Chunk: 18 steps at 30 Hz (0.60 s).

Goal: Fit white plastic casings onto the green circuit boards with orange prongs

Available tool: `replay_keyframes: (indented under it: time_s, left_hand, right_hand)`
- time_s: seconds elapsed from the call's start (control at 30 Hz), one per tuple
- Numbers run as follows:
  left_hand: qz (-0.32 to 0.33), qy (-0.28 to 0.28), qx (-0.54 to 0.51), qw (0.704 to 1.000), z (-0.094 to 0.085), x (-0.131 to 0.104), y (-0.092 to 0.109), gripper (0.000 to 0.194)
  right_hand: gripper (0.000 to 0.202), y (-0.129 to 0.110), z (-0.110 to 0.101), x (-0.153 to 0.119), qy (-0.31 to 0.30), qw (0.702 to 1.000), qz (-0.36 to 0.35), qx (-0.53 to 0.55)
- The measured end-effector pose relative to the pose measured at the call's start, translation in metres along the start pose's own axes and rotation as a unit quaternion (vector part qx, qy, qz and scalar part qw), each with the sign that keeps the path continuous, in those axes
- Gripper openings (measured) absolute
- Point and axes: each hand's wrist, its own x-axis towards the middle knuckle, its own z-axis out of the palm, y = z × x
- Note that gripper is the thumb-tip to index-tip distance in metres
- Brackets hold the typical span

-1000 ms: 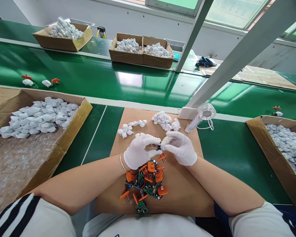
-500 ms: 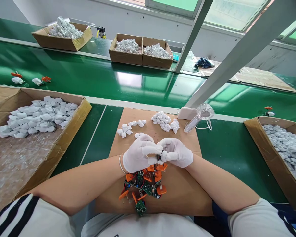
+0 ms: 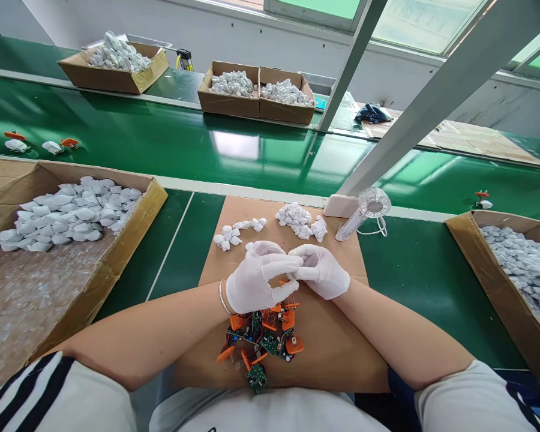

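Note:
My two hands, in white gloves, meet above a sheet of brown cardboard [image 3: 337,342]. My left hand [image 3: 261,275] has its fingers stretched toward the right fingertips, with its thumb held apart below. A bit of orange shows in the gap between them. My right hand [image 3: 321,272] is closed in a pinch; what it holds is hidden by the fingers. Just below the hands lies a pile of green circuit boards [image 3: 269,343] with orange plug pieces [image 3: 294,345]. Beyond them sit small white shells [image 3: 293,217] in a heap and a looser group [image 3: 227,237].
A clear handheld fan [image 3: 372,205] stands at the cardboard's far right. Boxes of white shells flank me, left [image 3: 137,237] and right [image 3: 490,270]. Behind runs a green conveyor belt [image 3: 162,141] carrying white-and-orange pieces [image 3: 53,147]. More boxes [image 3: 231,107] stand past it; a slanted post [image 3: 414,114] rises at right.
My left thumb has moved away from its fingers, and the dark part and white shell between my hands are no longer visible. Pieces on the belt have shifted left.

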Motion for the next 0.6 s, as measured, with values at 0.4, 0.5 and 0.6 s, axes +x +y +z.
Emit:
replay_keyframes:
  time_s: [0.4,0.5,0.6]
  left_hand:
    - [-0.028,-0.019,0.064,0.997,0.0002,-0.0013,-0.0003,0.039]
    - [-0.020,-0.008,0.060,0.998,0.0011,-0.0023,-0.0011,0.040]
    - [-0.014,-0.001,0.057,0.998,0.0004,-0.0013,0.0004,0.037]
  right_hand:
    - [0.027,0.0018,0.0036,-0.0022,0.006,1.000,-0.019,0.012]
    - [0.029,0.0023,0.0038,-0.0027,0.023,1.000,-0.019,0.007]
    - [0.033,0.0024,0.0033,-0.0047,0.022,0.999,-0.023,0.004]
